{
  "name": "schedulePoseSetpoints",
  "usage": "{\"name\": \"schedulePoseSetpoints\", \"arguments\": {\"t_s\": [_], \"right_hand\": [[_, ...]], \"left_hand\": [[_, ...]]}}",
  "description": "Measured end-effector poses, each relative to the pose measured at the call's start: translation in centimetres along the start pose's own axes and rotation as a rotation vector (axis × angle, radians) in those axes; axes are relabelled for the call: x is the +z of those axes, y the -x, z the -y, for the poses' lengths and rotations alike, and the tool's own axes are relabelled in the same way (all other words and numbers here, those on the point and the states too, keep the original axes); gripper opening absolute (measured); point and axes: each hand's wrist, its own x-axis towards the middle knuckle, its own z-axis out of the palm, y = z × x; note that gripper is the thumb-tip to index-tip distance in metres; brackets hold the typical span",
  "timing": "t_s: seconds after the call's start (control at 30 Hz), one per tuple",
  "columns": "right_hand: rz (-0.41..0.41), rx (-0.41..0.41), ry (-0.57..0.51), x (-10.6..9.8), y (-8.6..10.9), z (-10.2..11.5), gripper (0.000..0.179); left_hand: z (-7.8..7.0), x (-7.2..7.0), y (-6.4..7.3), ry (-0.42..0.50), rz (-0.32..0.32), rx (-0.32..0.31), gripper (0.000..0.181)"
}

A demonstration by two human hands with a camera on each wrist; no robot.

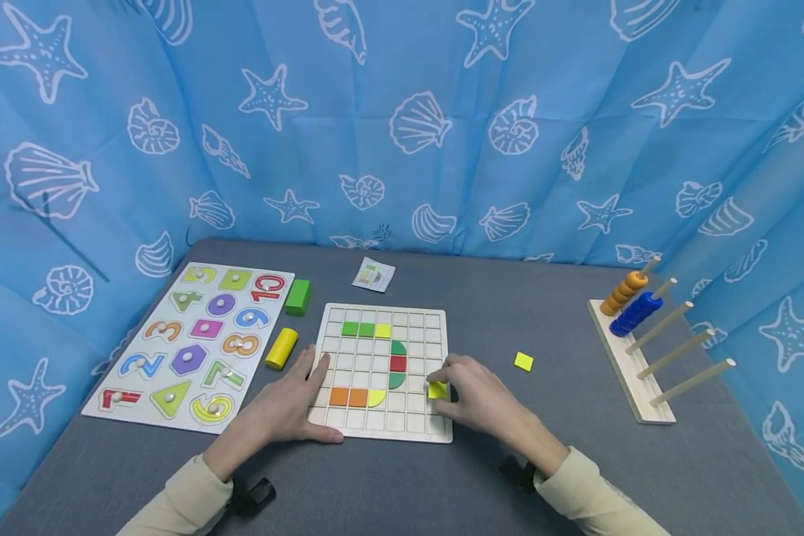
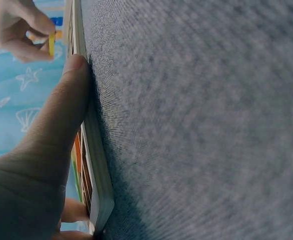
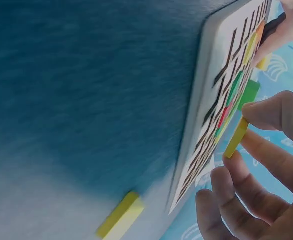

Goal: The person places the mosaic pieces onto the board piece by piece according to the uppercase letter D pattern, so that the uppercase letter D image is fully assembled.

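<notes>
A white wooden grid board (image 1: 415,424) lies flat in the middle of the table. Colored tiles sit in its cells: green squares (image 1: 358,330) beside a yellow one, a red square (image 1: 398,363) between green rounded pieces, and orange squares (image 1: 348,397) beside a yellow rounded piece. My left hand (image 1: 288,402) rests on the board's left edge, thumb along the near side. Between thumb and fingertips, my right hand (image 1: 479,394) pinches a yellow square tile (image 3: 237,137) above the board's right side. Another yellow square tile (image 1: 523,361) lies on the table to the right.
At left is a number puzzle board (image 1: 194,342), with a green block (image 1: 298,297) and a yellow cylinder (image 1: 282,348) next to it. Behind the grid lies a small printed card (image 1: 374,275). A peg stand (image 1: 633,365) with orange and blue beads stands at right. Blue curtain (image 1: 375,149) surrounds the table.
</notes>
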Motion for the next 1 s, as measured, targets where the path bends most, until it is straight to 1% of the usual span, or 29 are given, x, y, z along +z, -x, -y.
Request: {"name": "schedulePoseSetpoints", "arguments": {"t_s": [0.23,0.47,0.73,1.0], "right_hand": [[-0.007,-0.059,-0.027,0.4,-1.2,1.1,0.028],[0.001,-0.089,-0.035,1.1,-2.7,2.2,0.026],[-0.006,-0.146,-0.029,1.8,-4.4,3.7,0.026],[0.019,-0.183,-0.034,2.5,-6.0,5.0,0.027]], "left_hand": [[0.0,0.0,0.0,-0.003,-0.006,0.008,0.129],[0.1,0.0,0.2,-0.009,-0.014,0.011,0.130],[0.0,0.0,0.2,-0.009,-0.001,0.006,0.130],[0.1,-0.1,0.2,-0.014,-0.003,0.014,0.130]]}}
